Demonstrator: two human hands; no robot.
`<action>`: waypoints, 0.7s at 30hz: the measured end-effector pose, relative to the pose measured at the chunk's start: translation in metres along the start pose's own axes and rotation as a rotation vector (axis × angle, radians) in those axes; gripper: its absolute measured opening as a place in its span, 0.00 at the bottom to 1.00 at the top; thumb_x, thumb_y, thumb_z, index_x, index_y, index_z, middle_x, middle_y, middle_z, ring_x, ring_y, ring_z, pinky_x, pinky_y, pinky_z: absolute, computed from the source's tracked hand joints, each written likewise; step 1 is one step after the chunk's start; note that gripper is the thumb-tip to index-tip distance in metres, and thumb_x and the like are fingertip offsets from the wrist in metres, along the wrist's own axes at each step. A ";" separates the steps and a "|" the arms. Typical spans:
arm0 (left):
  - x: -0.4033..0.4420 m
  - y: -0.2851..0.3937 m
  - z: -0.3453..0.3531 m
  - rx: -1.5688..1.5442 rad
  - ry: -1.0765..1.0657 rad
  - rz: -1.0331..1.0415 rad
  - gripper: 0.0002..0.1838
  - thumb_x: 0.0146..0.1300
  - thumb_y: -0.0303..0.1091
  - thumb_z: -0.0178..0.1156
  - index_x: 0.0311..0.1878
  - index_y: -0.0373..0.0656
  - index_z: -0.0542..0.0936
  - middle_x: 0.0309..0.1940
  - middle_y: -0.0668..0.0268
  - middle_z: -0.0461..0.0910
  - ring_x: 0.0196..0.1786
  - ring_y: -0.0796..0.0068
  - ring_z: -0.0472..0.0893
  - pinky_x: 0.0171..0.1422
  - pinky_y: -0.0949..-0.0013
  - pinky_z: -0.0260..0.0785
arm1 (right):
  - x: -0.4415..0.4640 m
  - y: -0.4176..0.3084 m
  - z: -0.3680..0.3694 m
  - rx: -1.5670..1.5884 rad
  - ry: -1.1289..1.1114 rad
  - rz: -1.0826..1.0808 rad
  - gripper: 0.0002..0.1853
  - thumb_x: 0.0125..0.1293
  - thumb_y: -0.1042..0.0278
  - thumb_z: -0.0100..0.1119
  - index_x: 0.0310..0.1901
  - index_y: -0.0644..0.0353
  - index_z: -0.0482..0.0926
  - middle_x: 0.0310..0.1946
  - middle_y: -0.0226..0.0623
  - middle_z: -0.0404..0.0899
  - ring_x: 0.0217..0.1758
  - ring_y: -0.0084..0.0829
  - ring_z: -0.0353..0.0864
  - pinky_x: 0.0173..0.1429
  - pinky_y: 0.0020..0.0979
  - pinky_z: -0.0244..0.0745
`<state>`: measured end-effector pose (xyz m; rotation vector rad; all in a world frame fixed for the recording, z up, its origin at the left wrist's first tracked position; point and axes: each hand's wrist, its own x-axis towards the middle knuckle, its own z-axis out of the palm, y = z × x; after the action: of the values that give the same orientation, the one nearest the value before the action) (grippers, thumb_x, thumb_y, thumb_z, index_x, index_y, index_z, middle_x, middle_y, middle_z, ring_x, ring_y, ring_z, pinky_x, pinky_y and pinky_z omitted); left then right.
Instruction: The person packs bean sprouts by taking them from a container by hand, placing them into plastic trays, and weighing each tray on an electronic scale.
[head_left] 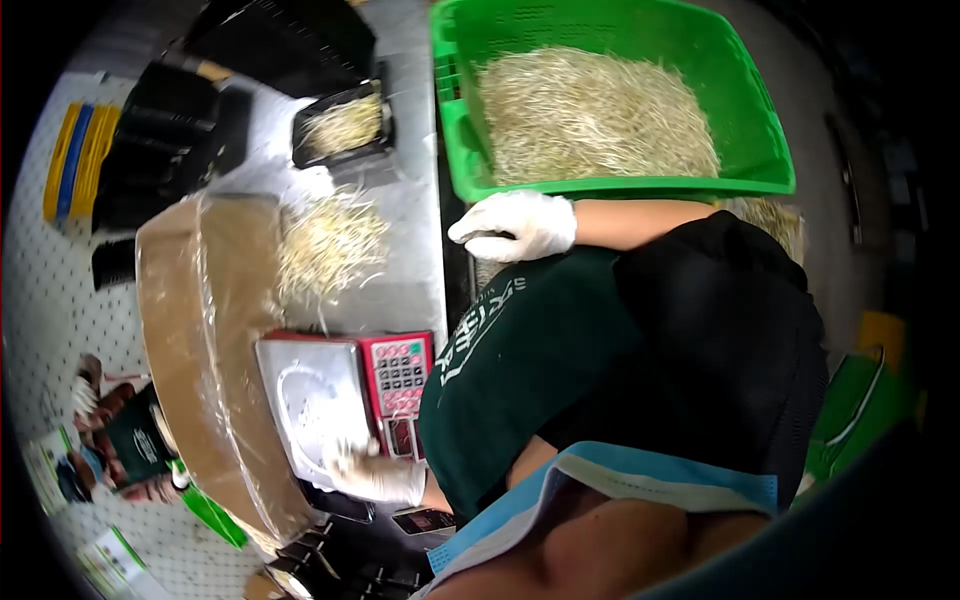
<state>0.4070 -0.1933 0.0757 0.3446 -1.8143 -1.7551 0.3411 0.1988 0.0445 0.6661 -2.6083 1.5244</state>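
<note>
My right hand (515,226), in a white glove, is beside the near wall of a green crate (620,188) heaped with bean sprouts (600,115). Its fingers are loosely bent, with a gap to the thumb and nothing visible between them. My left hand (372,474), also gloved, is over the near left part of the scale's steel platform (315,395). Glare and blur hide its fingers. Beside the platform is the scale's red keypad panel (402,375). A loose pile of sprouts (333,245) lies on the steel table (415,200), right of the scale.
A black tray (345,125) holds sprouts beyond the loose pile. Stacked black trays (285,40) stand farther right. A plastic-lined brown box (205,350) lies along the far side of the scale. A phone (423,520) is near my left wrist. Another person (130,440) works across the room.
</note>
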 end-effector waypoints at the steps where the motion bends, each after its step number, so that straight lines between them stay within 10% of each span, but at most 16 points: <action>1: -0.024 0.024 0.069 -0.063 0.036 -0.115 0.13 0.56 0.32 0.57 0.42 0.36 0.78 0.34 0.59 0.81 0.26 0.74 0.79 0.28 0.78 0.69 | -0.017 0.004 -0.015 -0.028 0.039 0.016 0.17 0.66 0.55 0.52 0.50 0.55 0.77 0.42 0.45 0.79 0.48 0.44 0.77 0.52 0.38 0.74; 4: -0.036 0.030 0.167 0.130 -0.624 -0.190 0.13 0.60 0.32 0.56 0.43 0.31 0.76 0.35 0.59 0.81 0.29 0.76 0.80 0.33 0.79 0.70 | -0.064 0.026 -0.093 -0.244 0.037 0.169 0.17 0.64 0.60 0.56 0.52 0.57 0.77 0.48 0.42 0.79 0.51 0.39 0.79 0.55 0.37 0.74; 8: -0.057 -0.006 0.274 0.063 -0.929 -0.340 0.14 0.66 0.36 0.58 0.47 0.34 0.76 0.35 0.63 0.81 0.28 0.80 0.77 0.33 0.80 0.65 | -0.102 0.112 -0.202 -0.449 0.009 0.694 0.28 0.64 0.50 0.56 0.61 0.57 0.70 0.52 0.44 0.77 0.53 0.38 0.78 0.58 0.37 0.73; 11: -0.086 -0.025 0.348 0.108 -0.926 -0.128 0.13 0.65 0.29 0.56 0.50 0.33 0.76 0.44 0.59 0.81 0.44 0.75 0.79 0.49 0.73 0.72 | -0.078 0.156 -0.243 -0.597 -0.231 1.048 0.32 0.62 0.54 0.59 0.64 0.62 0.65 0.54 0.48 0.76 0.53 0.40 0.78 0.58 0.35 0.75; 16: -0.101 -0.050 0.383 0.389 -0.835 0.227 0.14 0.64 0.25 0.55 0.51 0.30 0.75 0.46 0.53 0.80 0.47 0.68 0.80 0.55 0.70 0.71 | -0.007 0.247 -0.246 -0.641 -0.239 0.730 0.42 0.50 0.53 0.68 0.66 0.57 0.61 0.53 0.48 0.77 0.51 0.41 0.80 0.51 0.38 0.78; 21: -0.095 -0.056 0.375 0.539 -0.893 0.257 0.12 0.65 0.23 0.53 0.50 0.29 0.75 0.46 0.53 0.80 0.49 0.70 0.80 0.56 0.71 0.71 | 0.010 0.286 -0.200 -0.683 -0.263 0.832 0.61 0.43 0.37 0.70 0.73 0.52 0.44 0.73 0.44 0.50 0.75 0.41 0.50 0.76 0.49 0.40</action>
<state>0.2574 0.1627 0.0145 -0.5537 -2.7935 -1.2811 0.1867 0.4843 -0.0846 -0.3506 -3.5156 0.4673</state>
